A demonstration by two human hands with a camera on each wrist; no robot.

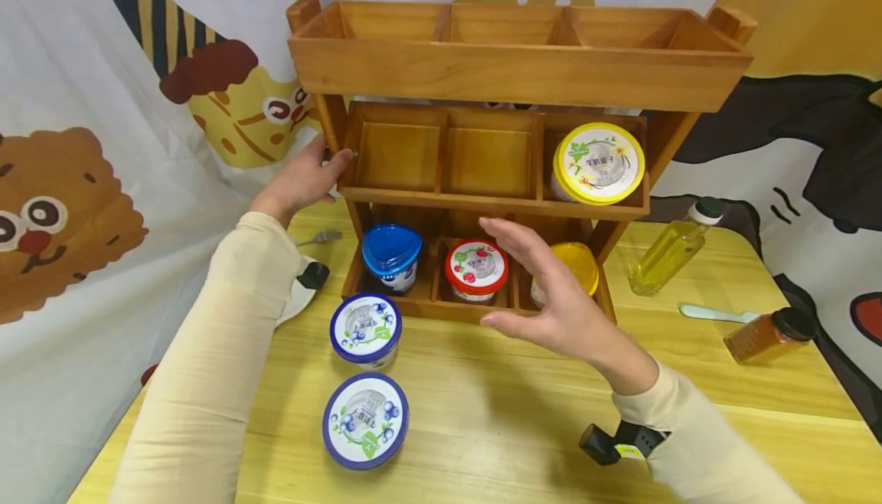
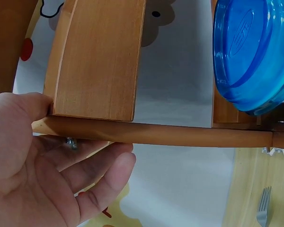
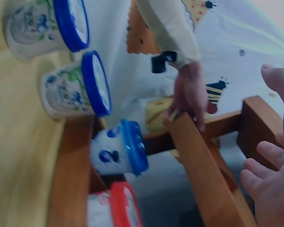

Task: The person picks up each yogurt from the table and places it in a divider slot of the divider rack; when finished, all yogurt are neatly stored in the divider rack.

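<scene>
- Left hand (image 1: 299, 182): its grip is closed on the left side post of the wooden rack (image 1: 510, 67), thumb in front and fingers wrapped behind; the left wrist view confirms thumb and fingers on either side of the wood; judged to be steadying the rack.
- Right hand (image 1: 544, 289): its grip is apart, fingers straight and spread, clamped on nothing; it hovers in front of the lower shelf, palm facing left.
- Red-lidded cup (image 1: 476, 269): just left of the right grip, in the middle compartment of the lower shelf, tilted with its lid toward the front; not touched as far as can be seen.
- Cups on the rack, four counted: one blue-lidded cup (image 1: 391, 255) further left of the right grip; the red-lidded one; one yellow-lidded cup (image 1: 579, 266) partly hidden behind the right hand; one larger yellow-lidded tub (image 1: 598, 163) above it on the middle shelf; all lean lid-forward, so labels face out.
- Cups on the bench (image 1: 496, 412), two counted: both blueberry cups (image 1: 365, 328) stand upright, below and left of the right grip.
- Top shelf: three compartments.
</scene>
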